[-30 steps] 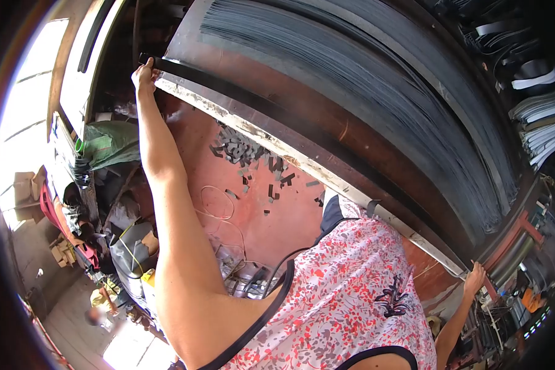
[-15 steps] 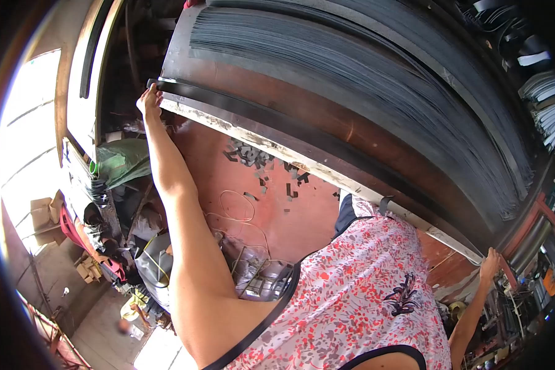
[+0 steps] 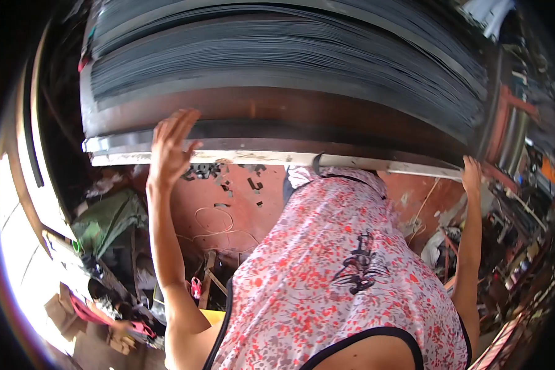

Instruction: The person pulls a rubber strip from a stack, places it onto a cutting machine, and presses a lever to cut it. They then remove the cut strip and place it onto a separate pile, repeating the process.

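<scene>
A long black strip (image 3: 259,131) lies along the front of the brown worktable (image 3: 222,102), just behind its pale front edge (image 3: 253,158). My left hand (image 3: 171,148) is over the left part of this edge, fingers stretched out and thumb apart, holding nothing. Whether its palm touches the strip cannot be made out. At the right end of the table my right hand (image 3: 471,176) has its fingers closed at the strip's end. Behind the strip lie wide stacks of thin dark grey strips (image 3: 277,52).
Small dark offcuts (image 3: 253,184) and a thin pale cord (image 3: 219,229) lie on the red surface (image 3: 240,203) below the edge. A red metal frame (image 3: 499,132) stands at the table's right end. A green sheet (image 3: 111,219) and cardboard (image 3: 65,311) are at the left.
My left hand has let go of the black strip's left end, opened and come inward along the edge. My right hand stays at the right end. The view has turned and shifted.
</scene>
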Tool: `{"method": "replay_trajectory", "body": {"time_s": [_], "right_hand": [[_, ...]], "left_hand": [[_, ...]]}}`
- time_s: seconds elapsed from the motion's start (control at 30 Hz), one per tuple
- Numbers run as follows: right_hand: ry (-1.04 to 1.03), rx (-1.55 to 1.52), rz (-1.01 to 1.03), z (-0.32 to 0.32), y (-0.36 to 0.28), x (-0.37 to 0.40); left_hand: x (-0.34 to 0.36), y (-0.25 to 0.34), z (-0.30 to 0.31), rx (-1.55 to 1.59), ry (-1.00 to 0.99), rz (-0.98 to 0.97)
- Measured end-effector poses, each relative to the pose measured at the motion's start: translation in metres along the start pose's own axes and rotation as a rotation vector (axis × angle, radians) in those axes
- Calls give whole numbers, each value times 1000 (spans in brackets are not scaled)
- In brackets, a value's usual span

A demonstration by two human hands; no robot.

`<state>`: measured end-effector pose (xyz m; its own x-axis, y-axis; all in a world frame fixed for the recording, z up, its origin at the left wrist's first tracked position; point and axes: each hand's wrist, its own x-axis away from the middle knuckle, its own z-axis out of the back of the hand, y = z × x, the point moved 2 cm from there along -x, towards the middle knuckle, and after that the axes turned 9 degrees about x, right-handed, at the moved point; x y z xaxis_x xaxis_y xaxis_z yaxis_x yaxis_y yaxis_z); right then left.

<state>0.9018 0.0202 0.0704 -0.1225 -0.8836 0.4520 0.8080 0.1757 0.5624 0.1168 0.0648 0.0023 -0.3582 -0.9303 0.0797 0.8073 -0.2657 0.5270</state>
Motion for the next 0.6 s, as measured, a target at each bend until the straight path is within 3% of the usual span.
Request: {"method": "replay_trajectory", "body": {"time_s": [0.17, 0.2, 0.27, 0.33, 0.57, 0.6], "right_hand": [[56, -49, -17, -15, -1, -6], [112, -64, -5, -21, 1, -6], [196, -90, 3, -26, 2, -6], [198, -136, 1, -30, 7, -6], [116, -185, -137, -53, 11, -16], [123, -183, -146, -31, -10, -18]], "left_hand": [[-11, 17, -54, -28, -110, -77], [-10, 8, -58, -35, -45, -108], [-9, 1, -57, 12, -46, 26], [-10, 2, -55, -25, -29, 22], [3, -54, -58, -72, -66, 77], [11, -90, -52, -101, -83, 91]]}}
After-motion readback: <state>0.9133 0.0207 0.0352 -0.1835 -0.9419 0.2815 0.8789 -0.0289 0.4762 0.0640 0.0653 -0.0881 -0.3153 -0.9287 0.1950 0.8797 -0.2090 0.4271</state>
